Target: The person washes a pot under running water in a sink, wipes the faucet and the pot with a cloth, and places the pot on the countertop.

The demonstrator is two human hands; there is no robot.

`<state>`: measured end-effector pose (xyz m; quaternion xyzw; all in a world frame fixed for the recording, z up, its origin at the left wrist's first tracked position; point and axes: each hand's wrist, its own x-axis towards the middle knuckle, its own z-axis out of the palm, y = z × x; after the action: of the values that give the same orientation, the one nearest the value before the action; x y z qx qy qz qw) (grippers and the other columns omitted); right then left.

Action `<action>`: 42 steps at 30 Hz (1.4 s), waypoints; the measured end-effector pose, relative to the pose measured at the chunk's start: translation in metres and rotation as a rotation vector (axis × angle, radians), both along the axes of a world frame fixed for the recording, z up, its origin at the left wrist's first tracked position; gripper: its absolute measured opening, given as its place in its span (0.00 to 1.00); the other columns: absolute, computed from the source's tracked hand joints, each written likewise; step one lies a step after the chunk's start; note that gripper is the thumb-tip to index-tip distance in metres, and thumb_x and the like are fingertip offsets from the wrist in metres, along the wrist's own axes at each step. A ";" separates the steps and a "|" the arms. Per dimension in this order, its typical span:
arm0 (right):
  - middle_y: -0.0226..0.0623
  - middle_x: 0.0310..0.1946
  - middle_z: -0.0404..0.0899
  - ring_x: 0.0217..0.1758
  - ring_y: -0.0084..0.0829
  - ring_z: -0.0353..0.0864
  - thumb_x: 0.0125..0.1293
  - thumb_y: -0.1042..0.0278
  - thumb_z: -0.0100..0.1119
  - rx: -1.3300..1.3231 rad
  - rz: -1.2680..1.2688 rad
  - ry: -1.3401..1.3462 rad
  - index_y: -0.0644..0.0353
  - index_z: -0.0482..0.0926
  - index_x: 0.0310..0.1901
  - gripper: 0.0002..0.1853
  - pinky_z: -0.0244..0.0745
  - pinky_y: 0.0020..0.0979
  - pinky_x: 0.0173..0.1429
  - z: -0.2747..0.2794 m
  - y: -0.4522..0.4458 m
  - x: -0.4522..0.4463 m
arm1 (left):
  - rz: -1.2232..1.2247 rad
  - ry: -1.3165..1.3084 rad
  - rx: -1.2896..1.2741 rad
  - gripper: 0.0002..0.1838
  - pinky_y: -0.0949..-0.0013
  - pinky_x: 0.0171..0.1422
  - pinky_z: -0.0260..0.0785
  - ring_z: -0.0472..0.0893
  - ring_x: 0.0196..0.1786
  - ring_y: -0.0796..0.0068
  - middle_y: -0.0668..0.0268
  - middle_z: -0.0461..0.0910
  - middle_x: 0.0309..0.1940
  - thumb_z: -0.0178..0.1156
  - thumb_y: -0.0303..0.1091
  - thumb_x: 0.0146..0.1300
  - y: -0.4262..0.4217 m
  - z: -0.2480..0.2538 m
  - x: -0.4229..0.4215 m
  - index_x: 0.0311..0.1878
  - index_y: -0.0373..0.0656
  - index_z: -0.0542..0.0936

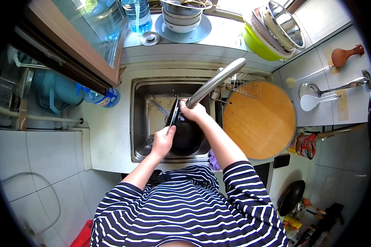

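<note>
Fingers of left hand (163,141) and right hand (196,113) grip a thin object (175,112), lid perhaps, where the sink (141,111) can catch drips.

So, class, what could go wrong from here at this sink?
The thin dark object, held edge-on in the left hand, could slip and strike the steel sink or the dark vessel in it. The metal faucet spout hangs over the right hand, so lifting might bump it.
</note>
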<state>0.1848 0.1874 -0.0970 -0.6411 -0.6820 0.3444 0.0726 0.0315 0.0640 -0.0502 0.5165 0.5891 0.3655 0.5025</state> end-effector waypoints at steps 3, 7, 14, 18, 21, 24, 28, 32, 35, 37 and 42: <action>0.54 0.42 0.78 0.51 0.51 0.75 0.63 0.52 0.43 -0.165 0.096 0.134 0.61 0.79 0.42 0.21 0.70 0.41 0.55 -0.002 0.010 0.014 | 0.010 -0.073 0.051 0.24 0.72 0.29 0.59 0.61 0.25 0.82 0.70 0.65 0.16 0.49 0.47 0.70 0.004 0.012 -0.006 0.27 0.35 0.73; 0.55 0.46 0.78 0.54 0.52 0.74 0.62 0.55 0.46 -0.061 -0.076 0.076 0.64 0.76 0.49 0.22 0.68 0.44 0.59 0.049 -0.023 -0.002 | 0.004 0.024 0.038 0.25 0.75 0.31 0.58 0.61 0.28 0.85 0.75 0.65 0.19 0.49 0.49 0.70 0.007 -0.001 -0.008 0.27 0.35 0.72; 0.44 0.66 0.61 0.71 0.44 0.55 0.63 0.60 0.53 0.530 0.284 -0.011 0.59 0.62 0.65 0.29 0.51 0.48 0.70 0.060 -0.105 0.005 | 0.142 -0.039 0.069 0.23 0.74 0.31 0.60 0.62 0.27 0.84 0.72 0.66 0.19 0.50 0.48 0.70 0.013 -0.005 0.005 0.30 0.35 0.74; 0.48 0.66 0.60 0.71 0.47 0.55 0.61 0.59 0.58 0.488 0.057 0.168 0.62 0.64 0.63 0.31 0.51 0.43 0.72 0.056 -0.111 0.010 | 0.099 0.057 0.050 0.23 0.69 0.28 0.60 0.62 0.24 0.80 0.63 0.66 0.16 0.51 0.47 0.69 0.012 -0.002 0.005 0.28 0.34 0.73; 0.52 0.65 0.60 0.70 0.51 0.55 0.59 0.56 0.60 0.438 -0.166 0.221 0.63 0.65 0.62 0.32 0.52 0.44 0.71 0.039 -0.098 0.005 | 0.162 0.017 0.106 0.22 0.69 0.28 0.61 0.61 0.24 0.80 0.64 0.66 0.16 0.51 0.47 0.69 0.012 0.000 0.007 0.29 0.34 0.73; 0.53 0.67 0.54 0.71 0.53 0.49 0.56 0.50 0.61 0.317 -0.220 0.275 0.59 0.62 0.64 0.37 0.47 0.46 0.72 0.030 -0.087 -0.001 | 0.152 0.003 0.074 0.23 0.74 0.31 0.61 0.63 0.27 0.85 0.74 0.68 0.20 0.51 0.48 0.69 0.011 0.013 0.005 0.33 0.34 0.76; 0.50 0.70 0.48 0.73 0.51 0.43 0.52 0.51 0.61 0.145 -0.297 0.405 0.55 0.59 0.66 0.40 0.42 0.45 0.74 0.026 -0.073 -0.006 | 0.104 0.035 0.075 0.21 0.76 0.30 0.60 0.63 0.27 0.86 0.75 0.68 0.20 0.52 0.47 0.69 0.007 0.007 0.002 0.34 0.34 0.76; 0.48 0.70 0.48 0.74 0.47 0.42 0.49 0.57 0.62 -0.039 -0.310 0.798 0.55 0.59 0.66 0.41 0.40 0.40 0.75 0.002 -0.060 0.008 | 0.103 0.053 0.076 0.21 0.76 0.30 0.60 0.63 0.27 0.86 0.75 0.68 0.20 0.51 0.46 0.70 0.007 0.003 -0.006 0.33 0.34 0.76; 0.44 0.67 0.53 0.71 0.41 0.47 0.48 0.63 0.63 -0.040 -0.389 0.799 0.56 0.61 0.65 0.40 0.42 0.36 0.73 0.015 -0.064 -0.002 | 0.084 0.074 0.091 0.21 0.76 0.31 0.61 0.63 0.28 0.86 0.74 0.69 0.20 0.51 0.46 0.70 0.007 0.003 -0.006 0.33 0.34 0.76; 0.37 0.61 0.62 0.66 0.33 0.59 0.50 0.71 0.61 0.076 -0.413 0.672 0.59 0.64 0.64 0.36 0.49 0.30 0.70 0.023 -0.067 -0.007 | 0.101 0.040 0.119 0.20 0.76 0.31 0.61 0.63 0.28 0.87 0.74 0.69 0.20 0.51 0.45 0.69 0.007 0.006 -0.002 0.33 0.34 0.76; 0.48 0.72 0.44 0.76 0.43 0.38 0.46 0.59 0.65 -0.113 -0.394 0.910 0.56 0.58 0.67 0.44 0.36 0.37 0.75 0.004 -0.063 0.005 | 0.066 0.072 0.100 0.20 0.76 0.31 0.61 0.64 0.28 0.87 0.73 0.70 0.21 0.52 0.45 0.69 0.008 0.004 -0.005 0.33 0.34 0.76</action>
<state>0.1894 0.1249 -0.0930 -0.5456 -0.4274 0.6051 0.3917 0.0262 0.0718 -0.0464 0.5341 0.6047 0.3920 0.4421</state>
